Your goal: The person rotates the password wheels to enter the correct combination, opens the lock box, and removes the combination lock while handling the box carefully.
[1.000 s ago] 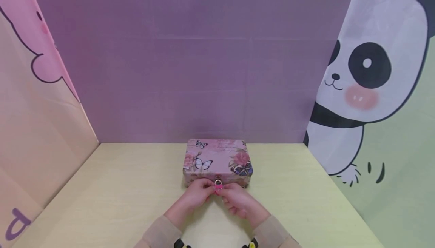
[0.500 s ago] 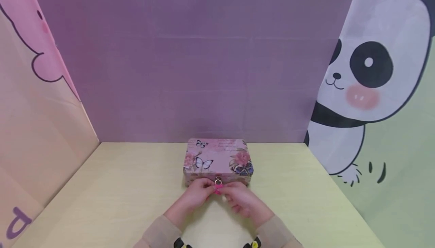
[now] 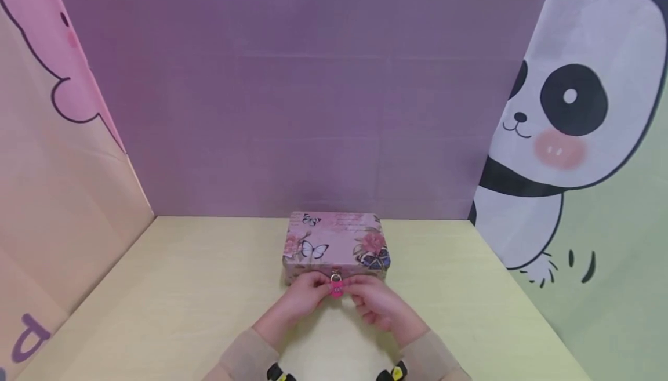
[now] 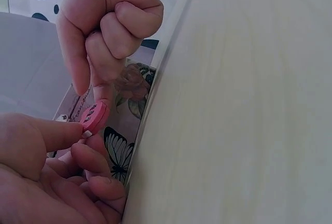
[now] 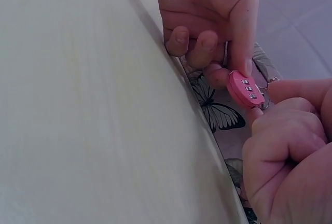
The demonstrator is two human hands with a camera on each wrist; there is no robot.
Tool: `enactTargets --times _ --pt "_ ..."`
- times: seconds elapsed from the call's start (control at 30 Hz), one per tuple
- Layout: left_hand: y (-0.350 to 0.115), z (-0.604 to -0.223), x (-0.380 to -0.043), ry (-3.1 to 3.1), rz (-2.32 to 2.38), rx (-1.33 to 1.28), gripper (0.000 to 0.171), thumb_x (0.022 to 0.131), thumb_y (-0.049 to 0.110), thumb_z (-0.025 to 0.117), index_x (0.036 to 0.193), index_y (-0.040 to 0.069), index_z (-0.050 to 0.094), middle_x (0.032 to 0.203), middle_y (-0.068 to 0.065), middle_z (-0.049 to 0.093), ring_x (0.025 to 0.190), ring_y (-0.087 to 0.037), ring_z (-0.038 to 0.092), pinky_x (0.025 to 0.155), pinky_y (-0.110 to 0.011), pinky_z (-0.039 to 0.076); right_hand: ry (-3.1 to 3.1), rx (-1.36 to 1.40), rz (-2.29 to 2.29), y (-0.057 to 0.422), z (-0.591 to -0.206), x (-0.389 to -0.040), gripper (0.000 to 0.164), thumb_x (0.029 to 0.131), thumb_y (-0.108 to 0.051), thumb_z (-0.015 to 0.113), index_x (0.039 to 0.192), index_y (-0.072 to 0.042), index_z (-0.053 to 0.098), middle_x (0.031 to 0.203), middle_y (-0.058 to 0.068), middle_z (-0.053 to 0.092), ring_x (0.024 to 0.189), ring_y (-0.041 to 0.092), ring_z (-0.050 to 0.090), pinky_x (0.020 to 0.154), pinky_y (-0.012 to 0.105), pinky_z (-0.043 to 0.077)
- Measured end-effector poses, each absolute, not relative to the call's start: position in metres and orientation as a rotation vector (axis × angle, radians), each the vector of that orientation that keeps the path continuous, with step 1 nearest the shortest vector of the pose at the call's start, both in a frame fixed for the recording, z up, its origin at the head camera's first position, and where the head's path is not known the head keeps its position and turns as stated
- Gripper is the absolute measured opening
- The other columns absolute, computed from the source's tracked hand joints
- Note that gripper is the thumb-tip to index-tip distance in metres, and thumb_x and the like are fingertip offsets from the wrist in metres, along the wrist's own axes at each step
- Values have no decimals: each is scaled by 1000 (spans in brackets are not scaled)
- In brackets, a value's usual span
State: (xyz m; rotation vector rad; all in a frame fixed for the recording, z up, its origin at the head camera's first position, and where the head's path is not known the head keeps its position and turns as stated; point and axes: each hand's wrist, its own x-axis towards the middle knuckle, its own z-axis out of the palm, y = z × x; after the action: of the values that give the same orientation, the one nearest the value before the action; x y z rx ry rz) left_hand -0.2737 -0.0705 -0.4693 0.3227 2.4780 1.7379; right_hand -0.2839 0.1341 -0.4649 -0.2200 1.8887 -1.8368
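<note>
Box (image 3: 334, 239) closed, inside hidden; left hand (image 3: 304, 298) pinches pink padlock (image 5: 246, 90).

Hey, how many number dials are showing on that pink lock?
3, in a row on the lock. In the right wrist view: the top dial, middle dial and bottom dial. Its far side is hidden.

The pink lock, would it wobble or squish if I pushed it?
The pink lock would probably swing, since its metal loop seems hooked at the front of the box. It likely won't squish: its body looks firm, with crisp edges.
</note>
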Motion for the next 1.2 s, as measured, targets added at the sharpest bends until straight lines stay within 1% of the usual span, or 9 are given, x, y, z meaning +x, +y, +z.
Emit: enactTargets --times 0.1,0.27,0.37,0.6,0.83,1.07,1.2 --pt "-71 -470 -275 2478 1718 311 15 98 13 64 96 0 69 80 -7 60 69 -15 50 60 -27 44 1882 -217 -1839 134 -465 -285 31 100 -20 60 123 1 61 61 -9 31 47 5 24 42 20 19" --pt "-71 -469 -277 2463 1722 305 16 99 13 63 96 -1 70 76 -7 58 65 -14 48 57 -25 41 1881 -230 -1833 131 -466 -286 29 98 -21 62 118 -1 64 60 -8 31 46 5 24 41 21 20" --pt "-70 -469 -277 2454 1737 299 15 99 12 63 96 -1 69 78 -7 58 67 -14 48 57 -25 41 1888 -252 -1823 129 -467 -285 27 99 -21 61 117 -1 64 60 -8 31 46 6 24 41 22 20" --pt "-69 -467 -275 2427 1753 278 14 99 12 64 97 -1 68 82 -8 59 70 -15 49 58 -24 42 1874 -273 -1823 125 -470 -284 26 99 -18 61 116 2 64 62 -8 34 47 5 25 41 21 20" --pt "-70 -468 -275 2448 1735 313 15 99 12 63 97 -1 70 75 -2 55 66 -14 46 56 -24 40 1891 -257 -1808 122 -471 -284 24 100 -16 58 115 2 63 61 -8 35 46 5 25 41 21 20" --pt "-69 -467 -274 2432 1750 304 14 98 12 64 97 -1 69 76 -6 59 63 -12 46 54 -23 39 1899 -241 -1804 120 -469 -283 22 99 -16 61 112 1 64 59 -7 33 46 6 24 42 22 19" --pt "-69 -469 -275 2412 1759 287 14 98 12 64 97 -1 69 75 -6 58 60 -11 45 52 -22 38 1891 -233 -1808 120 -471 -284 20 99 -16 61 110 -1 64 59 -8 32 46 6 24 42 22 18"
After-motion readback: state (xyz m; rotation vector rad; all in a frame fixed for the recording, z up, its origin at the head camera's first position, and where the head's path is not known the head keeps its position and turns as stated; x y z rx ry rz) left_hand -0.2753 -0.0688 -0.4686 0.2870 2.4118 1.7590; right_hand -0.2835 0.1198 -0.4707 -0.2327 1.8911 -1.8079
